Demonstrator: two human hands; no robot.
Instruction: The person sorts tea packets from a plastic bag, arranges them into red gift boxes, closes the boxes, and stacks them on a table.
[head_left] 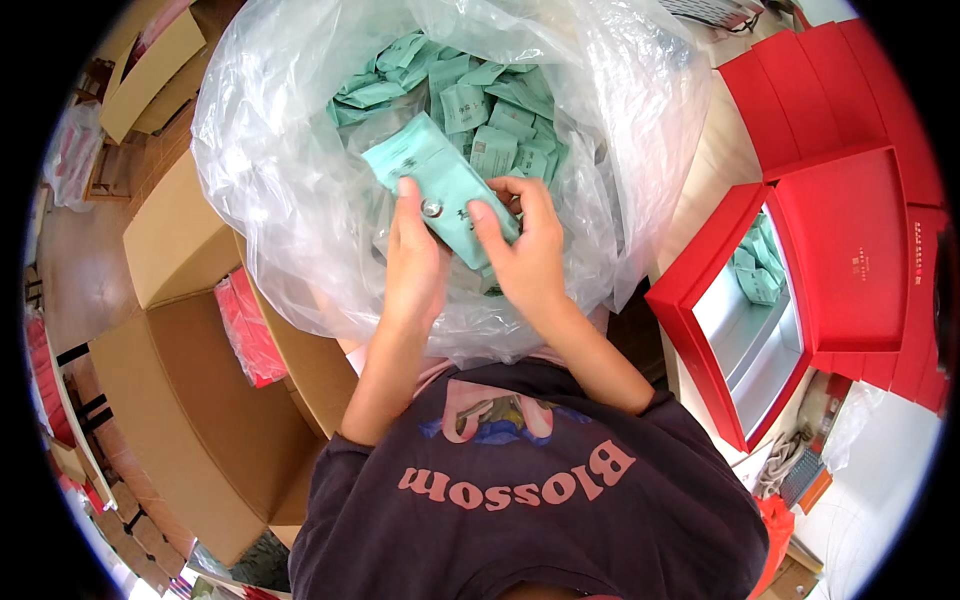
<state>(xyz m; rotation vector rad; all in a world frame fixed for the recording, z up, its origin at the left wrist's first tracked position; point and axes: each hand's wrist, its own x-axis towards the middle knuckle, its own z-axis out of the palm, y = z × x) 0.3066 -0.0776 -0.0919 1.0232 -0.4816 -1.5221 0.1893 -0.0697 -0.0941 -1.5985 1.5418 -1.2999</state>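
Both my hands grip a mint-green packet [440, 175] with dark print, held tilted over a big clear plastic bag [270, 190]. My left hand [414, 255] closes on its lower left edge, thumb on top. At the packet's lower right end, my right hand [525, 245] has its thumb on the front and its fingers curled behind. Whether it is one packet or a few stacked cannot be told. Below, inside the bag, lie many similar green packets [492, 150]. To the right, an open red gift box [690, 290] holds several green packets [762, 262] in its far part.
An open cardboard carton [180, 420] stands at my left, with a red plastic-wrapped pack [248, 325] inside. More red boxes [800, 95] overlap on the table at the far right. Another carton [150, 75] sits on the floor at the far left.
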